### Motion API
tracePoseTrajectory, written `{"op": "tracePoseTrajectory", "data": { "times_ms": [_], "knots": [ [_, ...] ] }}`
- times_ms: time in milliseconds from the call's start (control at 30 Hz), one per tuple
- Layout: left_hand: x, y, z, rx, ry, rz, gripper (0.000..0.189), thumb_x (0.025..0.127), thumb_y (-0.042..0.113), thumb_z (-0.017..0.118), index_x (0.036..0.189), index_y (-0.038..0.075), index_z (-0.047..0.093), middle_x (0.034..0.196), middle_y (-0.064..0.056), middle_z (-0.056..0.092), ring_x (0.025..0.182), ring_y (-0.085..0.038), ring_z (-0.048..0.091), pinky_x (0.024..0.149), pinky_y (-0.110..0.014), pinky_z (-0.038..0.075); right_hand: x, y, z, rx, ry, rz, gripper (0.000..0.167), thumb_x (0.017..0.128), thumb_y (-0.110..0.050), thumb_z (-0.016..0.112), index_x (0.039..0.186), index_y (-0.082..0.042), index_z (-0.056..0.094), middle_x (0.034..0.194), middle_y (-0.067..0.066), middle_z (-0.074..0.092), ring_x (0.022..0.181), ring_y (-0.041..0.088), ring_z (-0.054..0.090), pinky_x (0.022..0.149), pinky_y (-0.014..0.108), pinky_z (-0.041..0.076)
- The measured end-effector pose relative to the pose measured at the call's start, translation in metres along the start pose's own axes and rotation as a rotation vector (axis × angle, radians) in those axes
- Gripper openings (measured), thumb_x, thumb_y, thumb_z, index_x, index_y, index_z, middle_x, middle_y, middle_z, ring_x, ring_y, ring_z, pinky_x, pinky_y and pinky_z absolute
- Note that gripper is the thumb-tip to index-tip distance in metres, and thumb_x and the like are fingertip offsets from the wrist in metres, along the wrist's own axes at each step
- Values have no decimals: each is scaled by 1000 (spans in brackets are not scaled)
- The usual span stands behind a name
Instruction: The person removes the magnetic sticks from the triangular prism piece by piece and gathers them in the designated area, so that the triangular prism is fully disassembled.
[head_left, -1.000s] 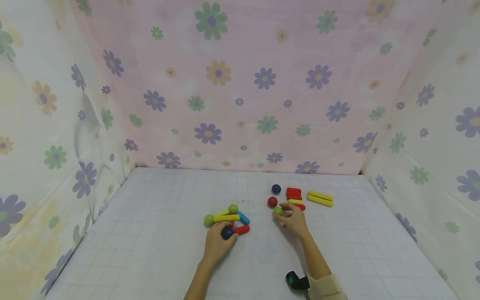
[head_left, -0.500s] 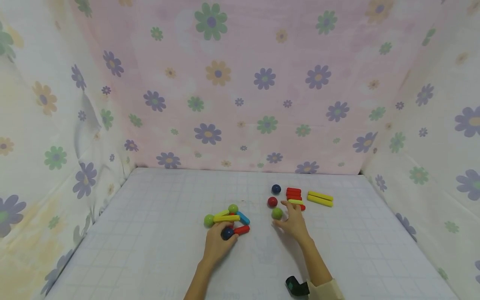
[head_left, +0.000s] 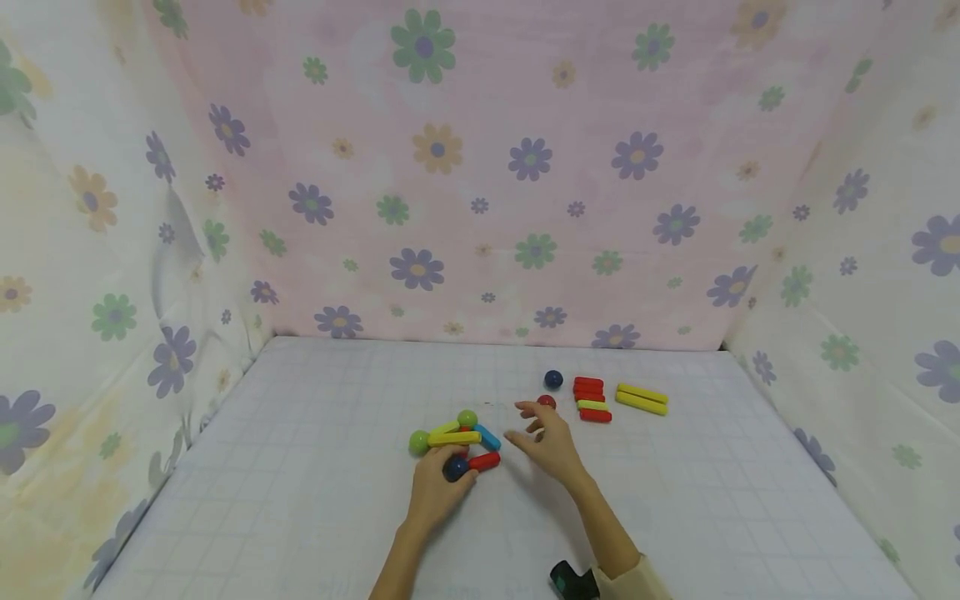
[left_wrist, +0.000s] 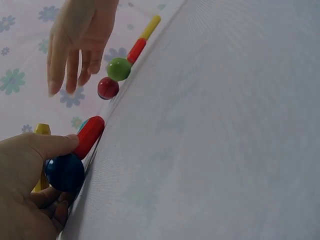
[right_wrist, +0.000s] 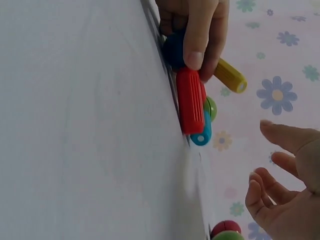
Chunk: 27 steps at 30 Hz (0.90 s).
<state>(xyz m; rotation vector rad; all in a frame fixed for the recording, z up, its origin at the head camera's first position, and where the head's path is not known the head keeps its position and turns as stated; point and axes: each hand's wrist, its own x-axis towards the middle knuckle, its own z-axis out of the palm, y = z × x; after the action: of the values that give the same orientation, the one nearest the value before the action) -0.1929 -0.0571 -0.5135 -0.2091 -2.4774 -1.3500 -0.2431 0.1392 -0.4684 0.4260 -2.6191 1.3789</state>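
Note:
My left hand [head_left: 439, 486] grips a dark blue ball [left_wrist: 65, 172], its thumb by the near end of a red stick [left_wrist: 90, 136] that meets the ball. Against that hand lies a cluster: a yellow stick [head_left: 454, 438], two green balls, one of them the left ball [head_left: 419, 442], a lime stick [head_left: 444, 427] and a blue stick [head_left: 487, 437]. Right of the cluster, my right hand [head_left: 553, 443] hovers with fingers apart and nothing in them. Behind it a red ball [head_left: 547, 402] shows in part; the loose green ball [left_wrist: 119, 69] is hidden from the head view.
Farther back stand another dark blue ball [head_left: 553, 379], a row of red sticks [head_left: 588, 388] with one lime stick [head_left: 592, 405] among them, and two yellow sticks [head_left: 642, 398]. Flowered cloth [head_left: 480, 183] walls in the white table [head_left: 720, 500] at the back and sides.
My right hand let go of the loose green ball, then moved left towards the cluster with its fingers spread. The left hand has stayed on the dark blue ball.

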Motion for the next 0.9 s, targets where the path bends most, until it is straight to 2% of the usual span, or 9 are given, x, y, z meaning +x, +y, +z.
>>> {"op": "tracePoseTrajectory", "data": {
  "times_ms": [100, 267, 367, 467, 633, 700, 800, 867, 900],
  "knots": [
    [0, 0, 0, 5, 0, 2, 33, 73, 11, 77, 103, 2, 67, 102, -10, 65, 98, -27, 59, 87, -49, 46, 2, -6, 11, 82, -98, -38, 46, 83, -18, 72, 123, -1, 57, 108, 19, 61, 87, 24, 61, 76, 33, 52],
    [0, 0, -1, 1, -1, 13, 33, 73, 11, 76, 103, 2, 67, 102, -11, 65, 99, -29, 60, 88, -50, 45, 5, -10, 28, 138, -242, -94, 42, 87, -21, 66, 123, -1, 57, 109, 18, 63, 85, 24, 63, 75, 28, 51],
    [-1, -1, -2, 15, -4, 23, 34, 74, 12, 76, 105, 2, 66, 104, -13, 64, 101, -31, 59, 88, -50, 45, 7, -12, 36, 170, -301, -125, 38, 88, -18, 65, 120, 1, 59, 111, 17, 64, 86, 24, 63, 75, 25, 51],
    [-1, -1, -3, 30, -11, 28, 35, 75, 13, 76, 106, 2, 66, 107, -15, 64, 103, -32, 59, 89, -50, 45, 9, -14, 43, 185, -331, -139, 34, 88, -15, 65, 117, 2, 61, 112, 15, 64, 90, 24, 63, 78, 23, 50],
    [0, -1, -4, 13, -2, 35, 32, 76, 14, 76, 104, 2, 66, 105, -12, 65, 101, -29, 61, 87, -45, 47, 10, -19, 47, 183, -310, -143, 29, 87, -8, 65, 114, 5, 62, 110, 17, 66, 95, 29, 63, 83, 33, 52],
    [0, -1, -6, -23, 45, 41, 26, 77, 12, 75, 99, 2, 66, 97, -10, 66, 90, -25, 63, 79, -38, 51, 9, -26, 44, 203, -304, -149, 28, 88, -3, 63, 112, 9, 61, 108, 21, 65, 94, 33, 63, 81, 33, 52],
    [0, 0, -9, -51, 213, 43, 16, 76, 7, 75, 86, 1, 64, 80, -7, 64, 70, -19, 60, 62, -27, 50, 6, -37, 38, 249, -307, -126, 27, 88, 0, 61, 111, 14, 59, 104, 26, 64, 87, 34, 63, 75, 26, 52],
    [2, 0, -12, -32, 336, 31, 18, 73, 4, 76, 84, 0, 62, 77, -9, 60, 68, -20, 55, 60, -27, 47, 5, -43, 33, 278, -317, -90, 28, 88, 0, 60, 112, 14, 58, 103, 27, 64, 82, 31, 63, 71, 20, 50],
    [3, 0, -13, -8, 387, 17, 22, 71, 2, 77, 86, 0, 61, 80, -11, 59, 71, -22, 54, 64, -30, 46, 5, -45, 32, 288, -319, -76, 28, 88, -1, 60, 112, 14, 58, 103, 27, 64, 80, 29, 63, 70, 17, 49]
  ]
}}
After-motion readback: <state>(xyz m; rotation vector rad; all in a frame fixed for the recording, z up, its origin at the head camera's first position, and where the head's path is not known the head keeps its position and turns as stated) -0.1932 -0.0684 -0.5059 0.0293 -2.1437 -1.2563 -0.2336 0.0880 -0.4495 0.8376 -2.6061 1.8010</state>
